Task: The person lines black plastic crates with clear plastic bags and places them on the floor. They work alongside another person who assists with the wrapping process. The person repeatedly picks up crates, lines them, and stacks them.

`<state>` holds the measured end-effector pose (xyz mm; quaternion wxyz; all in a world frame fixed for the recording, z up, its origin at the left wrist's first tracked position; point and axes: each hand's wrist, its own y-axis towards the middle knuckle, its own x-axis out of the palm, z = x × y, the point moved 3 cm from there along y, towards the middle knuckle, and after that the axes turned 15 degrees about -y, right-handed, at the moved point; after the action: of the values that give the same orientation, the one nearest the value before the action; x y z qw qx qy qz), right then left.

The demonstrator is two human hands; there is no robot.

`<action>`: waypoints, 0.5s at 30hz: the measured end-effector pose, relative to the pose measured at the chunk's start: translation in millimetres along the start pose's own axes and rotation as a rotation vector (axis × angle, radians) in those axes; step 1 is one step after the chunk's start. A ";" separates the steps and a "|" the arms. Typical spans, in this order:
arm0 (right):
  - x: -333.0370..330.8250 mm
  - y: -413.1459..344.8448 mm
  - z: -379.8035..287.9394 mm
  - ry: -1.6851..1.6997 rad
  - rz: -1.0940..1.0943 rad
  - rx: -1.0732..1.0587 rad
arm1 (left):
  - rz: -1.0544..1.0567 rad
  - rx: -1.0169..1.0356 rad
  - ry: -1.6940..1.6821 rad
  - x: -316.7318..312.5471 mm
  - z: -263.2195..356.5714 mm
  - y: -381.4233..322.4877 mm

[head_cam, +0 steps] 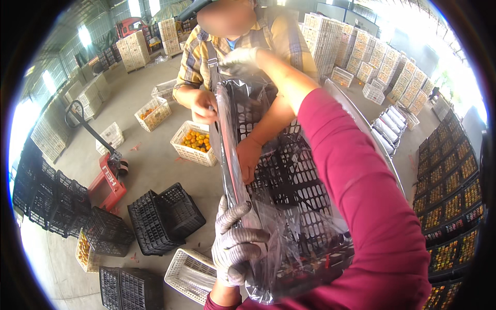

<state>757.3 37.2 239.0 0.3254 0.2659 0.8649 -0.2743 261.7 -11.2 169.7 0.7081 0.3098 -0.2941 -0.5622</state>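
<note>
A black plastic crate with slotted walls stands in front of me, its open side facing right. A clear plastic film liner lines it and folds over its near-left rim. My left hand, in a grey-striped knit glove, grips that rim and the film at the lower end. At the far end, my right hand is gloved and blurred above the film; what its fingers hold is unclear. Opposite me, a co-worker's hand touches the rim, while their other hand reaches inside the crate.
A white crate of orange fruit sits on the floor beyond the rim. Left are a red pallet jack and black crates. A white crate lies below. Stacked fruit-filled black crates rise at right, white crate stacks behind.
</note>
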 end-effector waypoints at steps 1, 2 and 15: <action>4.3 -9.6 -5.3 -0.329 -0.059 -0.214 | -0.003 -0.007 0.015 -0.9 -0.7 0.6; 4.1 -22.2 -7.1 -0.572 0.053 -0.263 | -0.013 0.018 0.016 -0.7 0.5 -1.0; 326.8 -382.3 23.5 -0.409 -0.329 -0.629 | -0.054 0.100 0.020 8.3 -3.9 -3.4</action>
<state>311.6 -156.7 107.5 0.5080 -0.0487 0.8550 -0.0922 264.1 -19.5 165.2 0.6793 0.3582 -0.3063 -0.5625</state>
